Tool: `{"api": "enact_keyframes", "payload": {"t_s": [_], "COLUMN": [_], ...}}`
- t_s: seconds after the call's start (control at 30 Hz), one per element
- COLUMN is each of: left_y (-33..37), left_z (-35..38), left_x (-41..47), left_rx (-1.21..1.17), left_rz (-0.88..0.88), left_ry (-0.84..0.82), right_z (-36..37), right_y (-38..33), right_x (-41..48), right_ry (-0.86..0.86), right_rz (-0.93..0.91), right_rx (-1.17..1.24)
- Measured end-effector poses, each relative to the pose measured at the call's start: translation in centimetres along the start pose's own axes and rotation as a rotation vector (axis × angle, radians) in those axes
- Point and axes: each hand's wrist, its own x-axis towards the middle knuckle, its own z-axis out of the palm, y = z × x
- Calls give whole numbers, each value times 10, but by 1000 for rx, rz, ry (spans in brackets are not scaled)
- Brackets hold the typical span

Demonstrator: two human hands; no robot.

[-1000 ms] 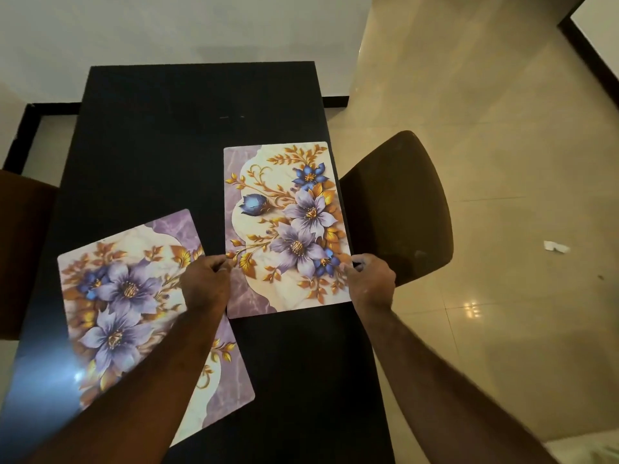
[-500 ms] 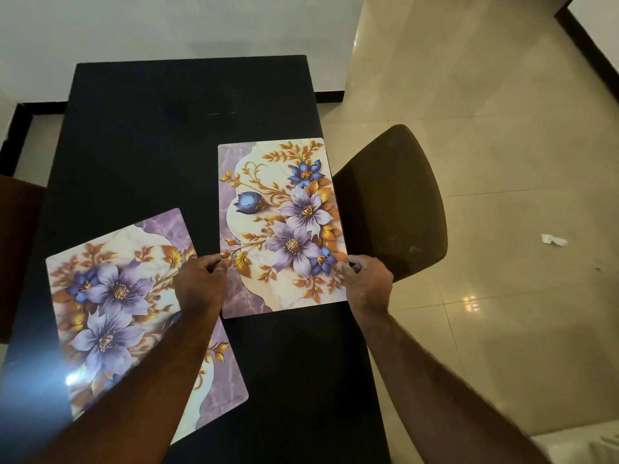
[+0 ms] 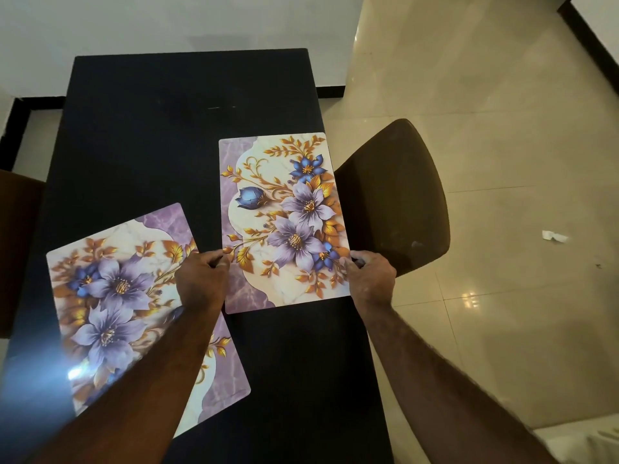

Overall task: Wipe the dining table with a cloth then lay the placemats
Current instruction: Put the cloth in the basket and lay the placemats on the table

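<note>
A: Where are the placemats?

B: Both are on the black table. The right placemat lies on the right half, about in the middle of the table's length. Its long side runs close along the table's right edge. The left placemat lies near and to the left and is turned at an angle. The two mats are near each other but do not touch.

A: And what do the hands do?

B: The left hand grips the left edge of the right placemat close to its near corner, with the fingers curled in. This hand is above the far right corner of the left placemat, and its forearm crosses that mat. The right hand pinches the right edge of the same mat, also close to the near corner.

A: Is the mat lifted?

B: I cannot tell. It looks flat on the table.

A: What else is around?

B: A brown chair stands just beside the table's right edge. Part of another chair shows at the left. On the beige tiled floor, far to the right, lies a small white scrap.
</note>
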Motion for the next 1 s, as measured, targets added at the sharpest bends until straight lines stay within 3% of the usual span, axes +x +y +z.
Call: {"api": "enact_keyframes", "payload": {"t_s": [0.23,0.33,0.43,0.5,0.57,0.67,0.77,1.0], "left_y": [-11,-37,-90,-136,-176,-202,-205,-195], "left_z": [-8,-38,-72,-88,-100,-111,-114,-126], "left_x": [-4,-22,-59,-88,-116,-141,-150,-160], "left_rx": [-133,-171,-196,-62,96,100,74,-69], "left_rz": [62,125,9,-168,-427,-690,-684,-673], "left_ry": [205,349,411,434,413,283,149,123], "right_z": [-19,-33,-24,-3,21,52,68,89], "right_y": [-14,-28,-41,-46,-50,-49,-55,-73], "right_x": [-4,-34,-97,-146,-195,-250,-271,-284], "right_ry": [24,44,-81,-219,-382,-522,-494,-428], "right_rz": [53,-23,-90,-105,-101,-128,-137,-84], "right_rx": [33,5,-69,-182,-282,-392,-522,-549]}}
